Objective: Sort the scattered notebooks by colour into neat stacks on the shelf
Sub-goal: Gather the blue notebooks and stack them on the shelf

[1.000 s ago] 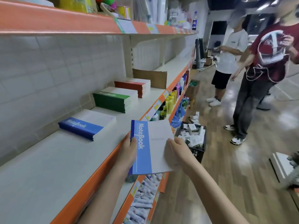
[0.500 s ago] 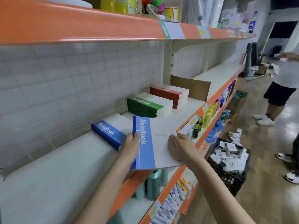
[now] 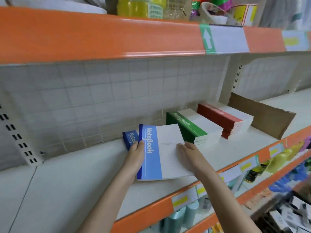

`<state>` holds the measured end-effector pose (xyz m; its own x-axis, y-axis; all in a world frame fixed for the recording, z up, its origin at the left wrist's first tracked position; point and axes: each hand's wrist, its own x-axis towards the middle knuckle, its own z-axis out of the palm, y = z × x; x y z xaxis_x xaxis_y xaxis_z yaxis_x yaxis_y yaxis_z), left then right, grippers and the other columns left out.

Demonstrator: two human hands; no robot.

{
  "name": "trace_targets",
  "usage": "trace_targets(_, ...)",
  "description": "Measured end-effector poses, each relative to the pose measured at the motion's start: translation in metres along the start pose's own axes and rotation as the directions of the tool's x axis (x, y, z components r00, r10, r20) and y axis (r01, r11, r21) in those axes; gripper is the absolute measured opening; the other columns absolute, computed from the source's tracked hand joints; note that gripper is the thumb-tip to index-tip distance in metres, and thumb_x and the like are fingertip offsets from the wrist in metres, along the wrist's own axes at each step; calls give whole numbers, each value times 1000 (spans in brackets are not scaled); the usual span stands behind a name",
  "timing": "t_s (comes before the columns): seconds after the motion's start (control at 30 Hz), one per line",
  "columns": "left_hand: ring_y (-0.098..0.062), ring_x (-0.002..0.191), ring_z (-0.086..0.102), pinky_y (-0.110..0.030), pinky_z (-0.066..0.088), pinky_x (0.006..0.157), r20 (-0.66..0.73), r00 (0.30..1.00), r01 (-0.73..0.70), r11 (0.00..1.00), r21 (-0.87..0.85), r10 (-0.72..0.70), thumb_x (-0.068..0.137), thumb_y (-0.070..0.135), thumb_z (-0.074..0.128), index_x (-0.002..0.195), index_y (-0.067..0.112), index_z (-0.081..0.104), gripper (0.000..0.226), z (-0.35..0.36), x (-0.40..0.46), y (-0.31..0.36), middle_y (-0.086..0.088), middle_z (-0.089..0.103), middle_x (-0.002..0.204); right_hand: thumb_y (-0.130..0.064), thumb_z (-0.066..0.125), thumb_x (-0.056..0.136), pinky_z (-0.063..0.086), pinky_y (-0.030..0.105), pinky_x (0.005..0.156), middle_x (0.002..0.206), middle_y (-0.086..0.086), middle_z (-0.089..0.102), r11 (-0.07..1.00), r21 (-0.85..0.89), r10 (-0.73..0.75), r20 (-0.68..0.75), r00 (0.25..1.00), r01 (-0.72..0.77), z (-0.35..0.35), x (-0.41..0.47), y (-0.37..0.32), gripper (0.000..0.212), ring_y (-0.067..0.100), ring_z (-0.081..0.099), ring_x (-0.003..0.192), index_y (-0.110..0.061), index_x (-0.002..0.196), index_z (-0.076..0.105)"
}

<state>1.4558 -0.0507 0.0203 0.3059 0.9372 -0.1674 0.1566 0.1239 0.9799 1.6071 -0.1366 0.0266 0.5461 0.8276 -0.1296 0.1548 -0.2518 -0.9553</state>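
Observation:
I hold a blue-and-white notebook (image 3: 161, 152) with both hands, just above the blue stack (image 3: 130, 137) on the white shelf (image 3: 67, 182). Most of that stack is hidden under it. My left hand (image 3: 137, 158) grips the notebook's blue spine edge, thumb on top. My right hand (image 3: 188, 155) holds the white side, fingers lying on the cover. To the right stand a green stack (image 3: 190, 128) and then a red stack (image 3: 223, 118), each neat, against the tiled back wall.
A brown cardboard divider (image 3: 262, 118) stands beyond the red stack. The orange upper shelf (image 3: 101, 36) overhangs close above. Bottles (image 3: 277, 158) fill the lower shelf. A dark crate of small boxes (image 3: 289, 216) sits at the bottom right.
The notebook has moved from in front of the shelf edge forward over the blue stack, with both hands holding it. My view has turned toward the shelf, and the people have left the frame.

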Motion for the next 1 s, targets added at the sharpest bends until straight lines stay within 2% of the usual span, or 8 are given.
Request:
trace_targets(0.07,-13,79,63,-26,48,60,-43,999,13,1000,2,-12,102,38,33,94,26,52,24,6,3,1,4,62,90,-24,40,99,37,27,62,105,24,58,1000,-12,-4,34,999,5,-5,12,-1,32,23,53,82,4,108,52)
trace_targets(0.13,-18,89,62,-31,51,76,-85,996,15,1000,1,-15,102,37,34,105,20,54,26,11,5,2,2,62,97,-24,40,99,39,25,60,116,19,56,999,-36,-9,54,999,11,-10,23,-2,34,27,60,92,3,117,50)
trace_targets(0.23,-25,100,60,-40,47,95,-162,986,50,999,14,-47,101,35,36,104,16,54,26,14,10,2,-3,61,105,-22,38,98,36,20,49,99,17,58,994,-97,-42,106,993,52,-12,40,-3,30,19,55,79,1,108,53)
trace_targets(0.3,-23,81,57,-33,44,79,-184,983,26,1000,6,-24,100,27,37,81,13,49,27,11,14,2,-9,58,84,-22,39,97,34,13,38,77,4,47,987,-136,-67,132,989,85,-9,51,-4,22,12,42,66,-9,83,50)
trace_targets(0.37,-22,73,46,-31,32,69,-202,979,-15,998,62,27,98,20,37,80,12,47,22,4,19,3,-11,50,78,-22,41,97,31,9,33,74,-1,42,977,-176,-96,154,983,122,-5,62,-5,23,11,40,64,-15,75,42)
trace_targets(0.53,-21,70,42,-31,26,68,-307,948,-33,985,167,83,96,17,43,75,13,46,21,-11,30,0,-10,47,74,-20,45,95,44,21,40,89,10,61,919,-289,-209,225,952,270,7,78,-14,22,18,54,66,-4,100,59)
trace_targets(0.7,-18,55,34,-27,22,51,-434,880,1,914,405,191,95,16,47,61,13,31,38,-15,40,-2,-10,40,60,-24,49,93,55,41,74,83,12,66,855,-406,-233,256,938,323,19,92,-14,26,28,64,76,-2,97,62)
trace_targets(1.0,-14,49,24,-21,17,43,-446,855,33,829,559,266,93,11,48,56,15,26,43,-16,60,-19,-2,28,51,-24,46,94,54,46,76,92,17,65,779,-493,-256,314,915,387,32,105,-9,27,34,64,83,-1,92,60)
